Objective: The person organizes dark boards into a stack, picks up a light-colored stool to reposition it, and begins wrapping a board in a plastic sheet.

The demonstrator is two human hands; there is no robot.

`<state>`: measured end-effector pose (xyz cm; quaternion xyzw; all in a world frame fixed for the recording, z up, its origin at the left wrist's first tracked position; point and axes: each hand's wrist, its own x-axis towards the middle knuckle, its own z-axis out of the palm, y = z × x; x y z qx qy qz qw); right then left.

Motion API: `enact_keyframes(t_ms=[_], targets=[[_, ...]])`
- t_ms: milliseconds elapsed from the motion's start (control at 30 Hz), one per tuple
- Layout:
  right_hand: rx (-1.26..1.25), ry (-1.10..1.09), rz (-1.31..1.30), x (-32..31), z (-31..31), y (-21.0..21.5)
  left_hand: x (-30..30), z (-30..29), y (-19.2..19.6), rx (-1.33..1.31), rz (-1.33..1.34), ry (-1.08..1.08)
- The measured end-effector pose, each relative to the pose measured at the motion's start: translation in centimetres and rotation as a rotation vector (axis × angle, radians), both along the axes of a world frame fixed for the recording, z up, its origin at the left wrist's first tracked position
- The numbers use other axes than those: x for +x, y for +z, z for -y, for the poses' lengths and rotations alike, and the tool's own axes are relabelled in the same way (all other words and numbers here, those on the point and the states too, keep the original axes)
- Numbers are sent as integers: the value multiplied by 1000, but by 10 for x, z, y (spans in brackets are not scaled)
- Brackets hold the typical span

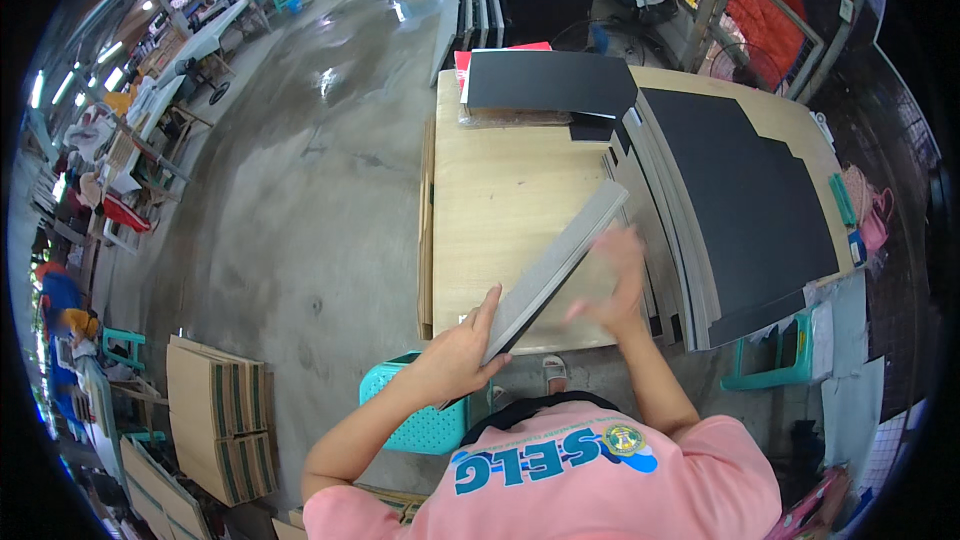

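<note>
Your left hand (455,357) is clamped on the near end of the grey board (553,262) slanting over the pale tabletop (500,195), while your blurred right hand (622,285), fingers apart, is just right of the board, left of the black sheets (740,185).

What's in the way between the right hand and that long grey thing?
Nothing that I can see. The right hand, a bit blurred, is right beside the long grey bundle, with pale tabletop showing below. I can't tell if they touch. The left hand grips the bundle's near end.
</note>
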<state>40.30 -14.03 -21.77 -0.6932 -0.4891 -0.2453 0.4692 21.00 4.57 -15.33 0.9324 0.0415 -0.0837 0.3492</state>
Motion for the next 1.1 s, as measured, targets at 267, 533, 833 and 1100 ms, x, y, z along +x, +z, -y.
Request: enact_keyframes(t_ms=[267, 533, 833, 1100], targets=[[-226, 178, -4, -47, -8, -8, 51, -53, -22, -893, -319, -175], [-292, 136, 87, -50, -15, -1, 67, -68, -39, -818, -293, -261], [-288, 123, 95, -51, -22, -2, 68, -77, -38, -847, -319, -284], [-285, 120, 122, -50, -20, -3, 68, -77, -32, -856, -317, -262]])
